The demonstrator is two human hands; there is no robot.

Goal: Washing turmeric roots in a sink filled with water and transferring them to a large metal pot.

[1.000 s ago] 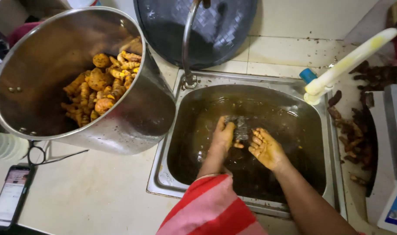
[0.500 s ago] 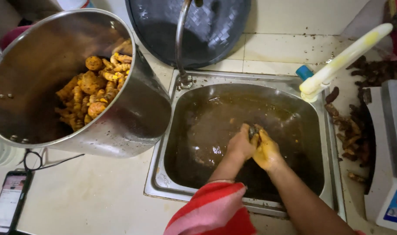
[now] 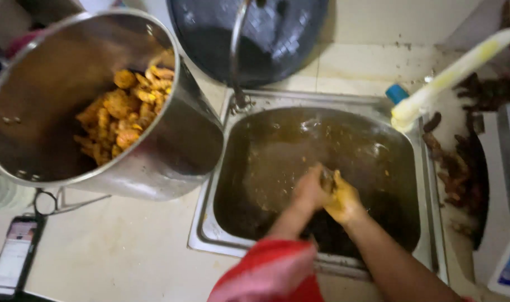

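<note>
Both hands are in the steel sink, which is full of murky brown water. My left hand and my right hand, stained yellow, press together around a small dark lump. The blur hides what the lump is. A red striped cloth covers my left forearm. A curved tap rises at the sink's back left corner.
A big steel pot with several yellow-orange root pieces leans left of the sink. A dark pan stands behind the tap. Dark roots lie right of the sink, beside a scale. A phone lies at lower left.
My hands were apart, with the left one on the dark lump. They have come together around it and shifted slightly right in the sink.
</note>
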